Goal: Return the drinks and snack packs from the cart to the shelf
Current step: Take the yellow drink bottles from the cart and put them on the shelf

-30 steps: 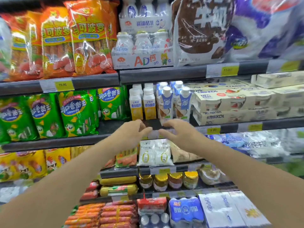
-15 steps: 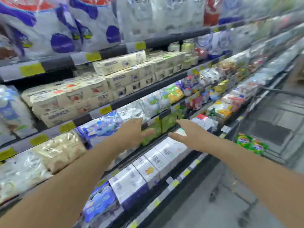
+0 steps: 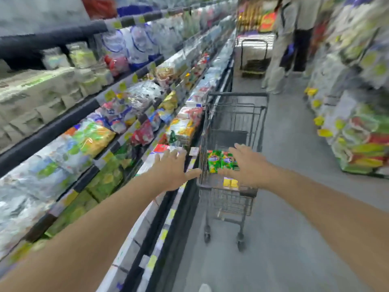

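Note:
A dark wire cart [image 3: 235, 114] stands in the aisle beside the long shelf [image 3: 88, 106] on my left. Inside its basket lie green snack packs [image 3: 220, 161] and, lower, a yellow pack [image 3: 230, 183]. My right hand [image 3: 247, 164] hovers over the basket with fingers spread, partly covering the green packs; whether it touches them is unclear. My left hand [image 3: 172, 170] is open with fingers apart, just left of the cart's near rim and in front of the shelf edge. Both hands hold nothing.
The shelf rows carry blurred bags, cartons and boxes with yellow price tags. A person [image 3: 292, 43] stands further down the aisle near a second cart [image 3: 253, 57]. Stacked goods [image 3: 357, 127] line the right side. Grey floor lies between.
My view has swung right from the shelf front to the aisle. Both empty hands have moved away from the shelf towards the cart, the right one now over the basket.

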{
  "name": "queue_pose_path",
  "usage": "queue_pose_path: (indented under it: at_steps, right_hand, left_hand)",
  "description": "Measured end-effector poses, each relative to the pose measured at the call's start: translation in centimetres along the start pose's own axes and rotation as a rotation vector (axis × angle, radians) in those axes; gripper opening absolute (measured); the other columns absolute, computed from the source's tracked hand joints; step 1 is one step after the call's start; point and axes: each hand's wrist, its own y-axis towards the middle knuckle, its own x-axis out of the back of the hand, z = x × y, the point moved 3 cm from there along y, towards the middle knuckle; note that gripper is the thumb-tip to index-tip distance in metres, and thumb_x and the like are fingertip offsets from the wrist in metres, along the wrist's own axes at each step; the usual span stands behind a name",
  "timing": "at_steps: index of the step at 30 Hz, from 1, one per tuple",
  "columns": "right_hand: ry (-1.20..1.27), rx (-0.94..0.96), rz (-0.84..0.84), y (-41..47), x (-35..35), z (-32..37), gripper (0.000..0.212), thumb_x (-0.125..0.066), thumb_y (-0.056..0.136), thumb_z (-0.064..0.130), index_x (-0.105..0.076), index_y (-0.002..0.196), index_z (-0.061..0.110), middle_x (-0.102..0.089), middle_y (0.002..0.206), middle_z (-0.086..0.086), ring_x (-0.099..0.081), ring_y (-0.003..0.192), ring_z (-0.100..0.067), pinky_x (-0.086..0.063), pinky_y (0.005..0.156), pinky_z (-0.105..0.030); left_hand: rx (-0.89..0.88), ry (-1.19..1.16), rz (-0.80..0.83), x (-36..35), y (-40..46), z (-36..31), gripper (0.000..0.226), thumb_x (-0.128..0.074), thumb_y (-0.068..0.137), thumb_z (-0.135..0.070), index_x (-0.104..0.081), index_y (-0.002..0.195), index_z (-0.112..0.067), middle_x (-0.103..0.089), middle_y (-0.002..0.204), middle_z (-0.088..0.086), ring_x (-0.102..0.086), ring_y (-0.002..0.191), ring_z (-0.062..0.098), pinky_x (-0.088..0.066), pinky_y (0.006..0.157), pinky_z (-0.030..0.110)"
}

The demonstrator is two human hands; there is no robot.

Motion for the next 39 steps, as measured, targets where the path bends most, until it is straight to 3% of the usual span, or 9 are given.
queue_pose_path:
  at_steps: [5, 9, 14, 22, 26, 30, 34, 39]
  right_hand:
    - [-0.031, -0.137, 0.009, 5.0, 0.5, -5.7, 0.101, -0.036, 0.086, 0.077, -0.012, 0.159, 0.011, -0.007, 0.167, -0.010, -0.010, 0.153, -0.026, -0.017, 0.123, -0.045]
    - [-0.024, -0.233, 0.018, 8.4, 0.6, -9.1, 0.100, -0.036, 0.087, 0.075, -0.009, 0.159, 0.011, -0.002, 0.167, -0.010, -0.002, 0.154, -0.025, -0.006, 0.123, -0.041]
    - [-0.022, -0.314, 0.050, 12.2, -0.3, -13.1, 0.097, -0.037, 0.088, 0.073, -0.004, 0.159, 0.014, 0.004, 0.167, -0.013, 0.005, 0.154, -0.029, -0.002, 0.125, -0.047]
    - [-0.026, -0.290, 0.163, 20.7, -4.9, -20.1, 0.095, -0.032, 0.092, 0.070, 0.000, 0.159, 0.010, 0.007, 0.166, -0.016, 0.007, 0.154, -0.032, -0.001, 0.124, -0.046]
    - [0.011, -0.245, 0.200, 26.4, -8.5, -23.9, 0.091, -0.038, 0.093, 0.067, -0.014, 0.158, 0.008, -0.003, 0.166, -0.017, -0.007, 0.153, -0.034, -0.010, 0.123, -0.045]
    - [0.069, -0.220, 0.260, 32.7, -13.8, -26.5, 0.079, -0.045, 0.093, 0.063, -0.037, 0.147, 0.007, -0.035, 0.153, -0.018, -0.033, 0.140, -0.034, -0.029, 0.116, -0.044]
    - [0.083, -0.190, 0.327, 38.0, -20.2, -27.8, 0.070, -0.049, 0.095, 0.056, -0.043, 0.141, 0.004, -0.046, 0.140, -0.017, -0.044, 0.130, -0.033, -0.038, 0.108, -0.042]
    - [0.249, -0.348, 0.424, 43.2, -29.3, -30.4, 0.063, -0.060, 0.092, 0.046, -0.045, 0.135, 0.002, -0.049, 0.134, -0.020, -0.052, 0.123, -0.036, -0.047, 0.101, -0.046]
  left_hand:
    - [-0.155, -0.025, 0.008, 1.0, 9.9, -1.9, 0.095, -0.025, 0.087, -0.077, -0.012, 0.157, -0.014, -0.019, 0.162, 0.013, -0.010, 0.150, 0.034, -0.011, 0.119, 0.058]
    - [-0.213, 0.037, 0.040, 1.3, 17.4, -2.9, 0.097, -0.019, 0.086, -0.079, -0.005, 0.158, -0.015, -0.010, 0.164, 0.013, -0.004, 0.151, 0.036, -0.008, 0.119, 0.058]
    - [-0.290, 0.054, 0.077, -0.1, 24.7, -5.5, 0.094, -0.022, 0.088, -0.077, -0.006, 0.157, -0.015, -0.011, 0.163, 0.015, -0.001, 0.150, 0.038, -0.003, 0.119, 0.059]
    - [-0.276, 0.063, 0.225, -5.0, 34.6, -10.7, 0.095, -0.024, 0.089, -0.075, -0.002, 0.158, -0.014, -0.006, 0.164, 0.016, 0.001, 0.151, 0.037, -0.002, 0.120, 0.058]
    - [-0.208, -0.002, 0.297, -9.0, 39.8, -12.2, 0.090, -0.033, 0.091, -0.072, -0.012, 0.157, -0.014, -0.015, 0.163, 0.015, -0.008, 0.151, 0.034, -0.008, 0.120, 0.055]
    - [-0.125, -0.118, 0.324, -14.7, 44.8, -12.4, 0.081, -0.040, 0.091, -0.068, -0.039, 0.143, -0.006, -0.043, 0.146, 0.018, -0.036, 0.138, 0.033, -0.028, 0.114, 0.051]
    - [-0.043, -0.168, 0.411, -21.8, 49.5, -12.4, 0.074, -0.045, 0.092, -0.061, -0.041, 0.139, -0.004, -0.048, 0.138, 0.020, -0.045, 0.129, 0.036, -0.040, 0.105, 0.045]
    - [0.038, -0.242, 0.512, -31.0, 54.5, -12.6, 0.066, -0.047, 0.092, -0.060, -0.048, 0.127, -0.003, -0.052, 0.129, 0.021, -0.050, 0.119, 0.038, -0.045, 0.096, 0.046]
